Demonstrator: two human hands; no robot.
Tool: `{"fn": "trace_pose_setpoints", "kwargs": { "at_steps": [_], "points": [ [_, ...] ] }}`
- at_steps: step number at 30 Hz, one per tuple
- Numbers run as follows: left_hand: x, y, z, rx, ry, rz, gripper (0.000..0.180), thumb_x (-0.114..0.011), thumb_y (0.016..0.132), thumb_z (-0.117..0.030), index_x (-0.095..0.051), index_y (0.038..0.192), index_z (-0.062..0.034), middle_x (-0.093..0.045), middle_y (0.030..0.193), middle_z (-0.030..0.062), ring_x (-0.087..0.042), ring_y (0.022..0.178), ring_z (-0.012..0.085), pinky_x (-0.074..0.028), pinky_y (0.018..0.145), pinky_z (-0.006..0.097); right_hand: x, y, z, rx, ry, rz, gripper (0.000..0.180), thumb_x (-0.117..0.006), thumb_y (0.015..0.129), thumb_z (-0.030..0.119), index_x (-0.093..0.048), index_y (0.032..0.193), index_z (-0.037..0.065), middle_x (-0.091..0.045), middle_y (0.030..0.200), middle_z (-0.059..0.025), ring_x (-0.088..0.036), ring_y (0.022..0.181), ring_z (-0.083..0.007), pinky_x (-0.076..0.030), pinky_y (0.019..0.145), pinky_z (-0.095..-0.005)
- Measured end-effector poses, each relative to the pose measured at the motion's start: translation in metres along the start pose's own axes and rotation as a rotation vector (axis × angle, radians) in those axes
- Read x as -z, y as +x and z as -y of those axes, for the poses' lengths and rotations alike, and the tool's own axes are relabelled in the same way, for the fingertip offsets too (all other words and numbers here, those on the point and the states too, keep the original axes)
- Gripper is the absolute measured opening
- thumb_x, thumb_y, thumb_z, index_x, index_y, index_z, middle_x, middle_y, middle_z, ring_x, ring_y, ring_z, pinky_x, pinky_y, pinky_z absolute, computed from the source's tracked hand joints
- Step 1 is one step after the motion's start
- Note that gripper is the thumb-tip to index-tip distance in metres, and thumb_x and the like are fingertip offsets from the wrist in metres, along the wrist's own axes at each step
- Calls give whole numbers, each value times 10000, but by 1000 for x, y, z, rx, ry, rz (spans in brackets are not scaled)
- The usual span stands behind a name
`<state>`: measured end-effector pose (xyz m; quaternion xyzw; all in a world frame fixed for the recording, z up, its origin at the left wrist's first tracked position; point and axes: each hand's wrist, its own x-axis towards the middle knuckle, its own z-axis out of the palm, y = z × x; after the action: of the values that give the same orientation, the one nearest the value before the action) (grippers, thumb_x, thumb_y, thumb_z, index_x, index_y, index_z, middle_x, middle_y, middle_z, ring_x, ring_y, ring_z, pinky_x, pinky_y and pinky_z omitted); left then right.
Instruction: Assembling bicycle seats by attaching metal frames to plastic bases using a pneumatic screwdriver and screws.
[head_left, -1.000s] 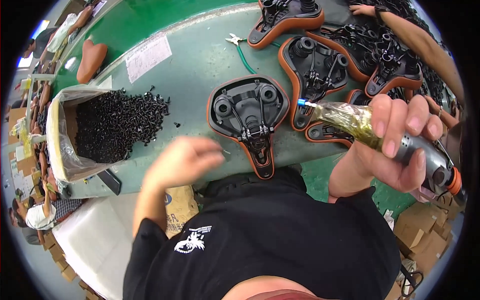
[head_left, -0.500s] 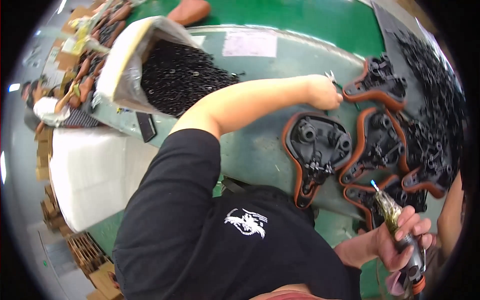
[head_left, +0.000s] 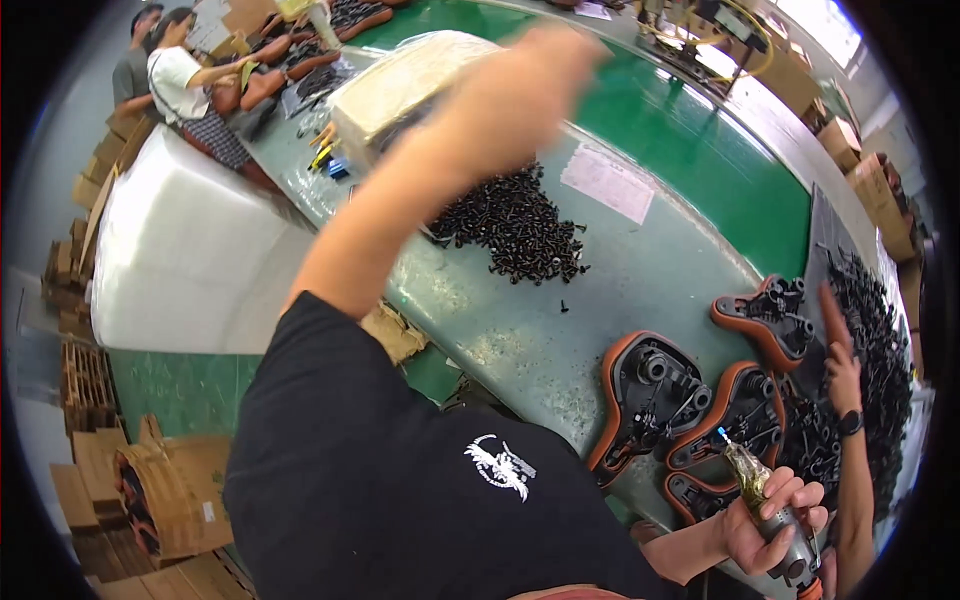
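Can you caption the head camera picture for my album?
Right hand grips a power driver beside upturned saddles; left hand blurs, black screws heaped nearby.

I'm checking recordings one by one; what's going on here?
The person's right hand grips a grey, cylindrical driver tool with a blue tip near upturned brown-and-black bicycle saddles. The left hand, blurred, is stretched out over a grey-green bench; whether it holds anything is unclear. Small black screws lie in a loose pile.

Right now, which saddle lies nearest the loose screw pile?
The leftmost saddle; the other saddles lie farther right, farther from the screw pile.
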<state>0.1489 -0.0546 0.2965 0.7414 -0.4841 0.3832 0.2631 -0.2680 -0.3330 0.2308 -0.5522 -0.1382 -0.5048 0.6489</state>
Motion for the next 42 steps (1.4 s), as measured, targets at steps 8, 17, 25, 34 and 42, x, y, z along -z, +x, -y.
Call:
{"fn": "trace_pose_setpoints", "kwargs": {
  "at_steps": [8,17,25,34,42],
  "points": [
    [180,-183,228,696,563,-8,237,-663,990,-218,-684,1122,-23,-725,1086,264,-682,1055,460,-529,917,528,-33,7,-12,-1,-83,53,385,-617,887,148,-589,1256,40,-517,1068,-128,-530,689,-139,-407,724,-339],
    [75,-359,396,1426,413,110,344,-705,900,-271,-745,943,68,-760,838,245,-777,828,366,-600,797,460,-76,5,-18,-81,-145,71,395,-589,921,127,-553,1301,28,-517,1108,-146,-542,736,-147,-436,768,-359],
    [102,-370,369,1219,546,50,429,-728,891,-294,-696,1113,72,-737,1061,298,-701,1005,469,-545,910,532,-104,9,2,-173,-21,113,486,-680,933,102,-456,1363,55,-564,1157,-172,-600,631,-179,-506,715,-386],
    [9,-272,51,268,-100,-259,269,-715,933,57,-650,1195,52,-668,1047,121,-626,815,204,-529,695,306,-102,49,13,-154,575,558,113,-689,932,14,-701,833,-40,-744,1148,-259,-707,738,-340,-585,623,-441],
    [-78,-212,-75,319,-369,477,234,-691,929,25,-679,1160,-5,-659,1132,152,-677,889,296,-566,735,353,-6,63,32,-316,351,596,38,-687,939,25,-660,933,-2,-726,1141,-217,-705,741,-299,-587,647,-417]
  ]
}}
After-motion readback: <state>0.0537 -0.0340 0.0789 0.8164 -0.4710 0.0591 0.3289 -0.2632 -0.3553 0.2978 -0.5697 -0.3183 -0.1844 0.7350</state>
